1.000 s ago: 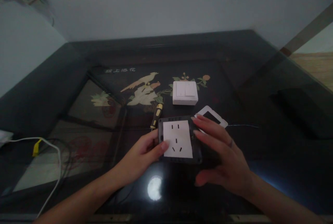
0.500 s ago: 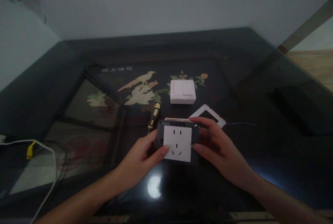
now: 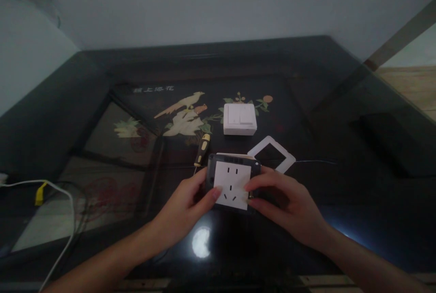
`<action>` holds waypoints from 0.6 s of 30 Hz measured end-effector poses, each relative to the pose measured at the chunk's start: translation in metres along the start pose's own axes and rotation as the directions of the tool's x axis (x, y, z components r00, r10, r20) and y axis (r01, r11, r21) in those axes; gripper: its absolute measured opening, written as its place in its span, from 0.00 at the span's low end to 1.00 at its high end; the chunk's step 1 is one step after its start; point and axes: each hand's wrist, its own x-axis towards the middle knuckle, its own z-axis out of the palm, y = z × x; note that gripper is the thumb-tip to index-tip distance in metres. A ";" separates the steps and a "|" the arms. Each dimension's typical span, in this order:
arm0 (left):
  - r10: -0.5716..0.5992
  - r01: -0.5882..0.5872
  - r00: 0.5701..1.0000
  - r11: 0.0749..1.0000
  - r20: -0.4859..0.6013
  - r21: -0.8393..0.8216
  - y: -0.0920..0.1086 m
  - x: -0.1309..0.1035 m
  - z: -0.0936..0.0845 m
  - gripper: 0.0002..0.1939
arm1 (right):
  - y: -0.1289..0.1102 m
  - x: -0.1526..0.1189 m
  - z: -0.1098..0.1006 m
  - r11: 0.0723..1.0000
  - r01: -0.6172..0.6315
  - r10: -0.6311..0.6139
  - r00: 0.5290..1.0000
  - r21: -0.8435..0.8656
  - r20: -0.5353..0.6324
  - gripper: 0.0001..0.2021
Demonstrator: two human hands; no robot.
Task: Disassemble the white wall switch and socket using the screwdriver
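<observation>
A wall socket with a white five-hole face and a dark grey frame is tilted up in front of me, with a white part behind its top edge. My left hand grips it from the left, thumb on the white face. At its right edge, my right hand has thumb and index finger close together around a tiny brass-coloured screw, mostly hidden. A screwdriver with a black and yellow handle lies just beyond the socket, its tip hidden. A white cover frame lies behind my right hand.
A boxed white wall switch stands on the dark glossy table beyond the socket. A white cable with a yellow tag runs along the left. A dark flat object lies at the right, and a wall rises behind.
My right index finger has come down from the socket's top edge to its right side, near the thumb. The socket has tilted slightly; my left hand keeps its grip.
</observation>
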 end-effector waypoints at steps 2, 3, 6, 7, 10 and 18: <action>0.010 -0.009 1.000 0.998 -0.011 0.058 -0.001 -0.001 0.000 0.15 | -0.001 0.002 0.000 0.999 -0.019 0.019 1.000 0.026 0.016 0.05; 0.018 -0.017 1.000 0.996 -0.016 0.091 -0.002 -0.002 0.000 0.15 | -0.001 0.002 0.000 0.999 -0.025 0.024 1.000 0.034 0.012 0.05; 0.027 -0.023 0.999 0.986 -0.019 0.168 -0.004 -0.002 0.001 0.14 | 0.001 0.001 0.002 1.000 -0.027 0.026 0.998 -0.005 -0.054 0.05; 0.025 -0.020 0.999 0.982 -0.021 0.187 -0.004 -0.002 0.002 0.13 | 0.002 0.000 0.002 0.999 -0.023 0.020 0.996 -0.036 -0.083 0.05; 0.014 -0.009 1.000 0.977 -0.021 0.213 -0.004 -0.001 0.003 0.14 | 0.004 -0.004 0.004 0.995 0.006 -0.020 0.990 -0.102 -0.139 0.05; 0.030 -0.033 0.999 0.991 0.029 0.127 -0.004 -0.001 0.001 0.15 | 0.005 -0.005 0.002 0.973 0.181 -0.199 0.973 -0.140 -0.121 0.08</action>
